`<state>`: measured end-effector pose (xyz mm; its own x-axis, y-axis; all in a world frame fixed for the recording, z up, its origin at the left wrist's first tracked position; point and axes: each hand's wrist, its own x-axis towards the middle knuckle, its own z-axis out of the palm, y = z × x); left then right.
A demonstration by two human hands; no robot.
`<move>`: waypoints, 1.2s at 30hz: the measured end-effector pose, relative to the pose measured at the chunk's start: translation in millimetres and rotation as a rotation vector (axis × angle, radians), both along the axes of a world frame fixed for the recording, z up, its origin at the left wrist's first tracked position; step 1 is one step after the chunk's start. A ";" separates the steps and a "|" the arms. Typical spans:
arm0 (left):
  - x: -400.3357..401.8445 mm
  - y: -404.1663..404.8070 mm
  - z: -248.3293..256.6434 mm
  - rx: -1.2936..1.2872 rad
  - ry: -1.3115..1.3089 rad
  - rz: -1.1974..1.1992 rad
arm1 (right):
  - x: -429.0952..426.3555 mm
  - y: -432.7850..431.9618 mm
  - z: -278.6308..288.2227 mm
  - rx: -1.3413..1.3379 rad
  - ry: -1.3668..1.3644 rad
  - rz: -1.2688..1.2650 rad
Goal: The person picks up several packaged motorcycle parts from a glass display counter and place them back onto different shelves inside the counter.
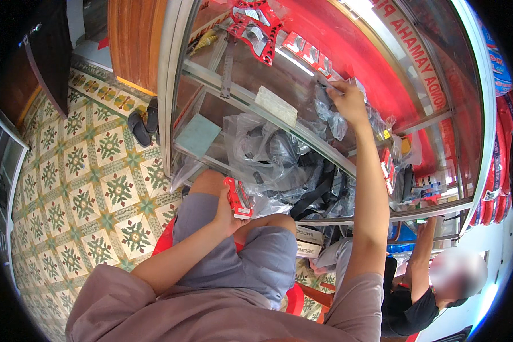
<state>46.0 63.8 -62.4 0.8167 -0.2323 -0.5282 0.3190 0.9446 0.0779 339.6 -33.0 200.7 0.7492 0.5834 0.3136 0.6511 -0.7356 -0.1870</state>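
My left hand (pixel 228 217) holds a small red and white box (pixel 239 199) with a window, above my lap. My right hand (pixel 348 100) reaches onto the upper shelf of the glass display case, fingertips at the near end of a row of red and white boxes (pixel 311 53); whether they grip anything cannot be told. Below that hand lie dark items in clear plastic bags (pixel 331 115). Red packets (pixel 256 30) lie at the shelf's far left. The lower shelf holds a pile of bagged black parts (pixel 278 149).
The case's metal frame (pixel 325 221) runs between my knees and the shelves. A stone-like block (pixel 276 106) sits on the shelf's edge rail. Dark slippers (pixel 140 128) lie on the patterned tile floor (pixel 81 162). Another person (pixel 410 295) in a black shirt is at the right.
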 end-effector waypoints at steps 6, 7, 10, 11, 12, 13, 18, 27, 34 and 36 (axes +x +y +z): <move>-0.2 0.1 2.4 -0.002 -0.010 -0.004 | 11.3 -24.6 -4.9 0.656 0.486 -0.061; 0.0 -0.7 2.5 0.005 -0.005 -0.006 | 5.3 -29.8 -1.8 0.655 0.487 -0.063; -0.5 -0.5 3.6 0.005 -0.016 -0.022 | -6.0 -47.8 4.6 0.902 0.645 -0.136; -0.5 -0.7 4.0 0.005 -0.016 -0.027 | -7.7 -55.3 3.5 0.904 0.643 -0.140; -0.1 -2.1 4.3 -0.004 0.010 -0.005 | -7.7 -64.6 1.0 0.857 0.574 -0.124; 0.3 -3.5 4.4 -0.014 0.037 0.016 | -7.9 -73.8 -1.8 0.809 0.505 -0.107; -0.1 -0.5 -2.0 0.033 0.022 -0.013 | -38.3 -94.9 -15.7 0.406 -0.016 -0.044; 0.1 -2.7 -5.1 0.031 0.039 -0.034 | -91.2 -63.8 -8.2 0.062 -0.339 0.106; -1.1 -3.5 1.1 0.027 0.029 0.025 | -55.2 -65.2 -18.7 0.258 -0.183 0.096; 0.1 -3.3 5.1 0.039 0.029 0.041 | -50.4 -69.6 -16.7 0.601 0.078 0.035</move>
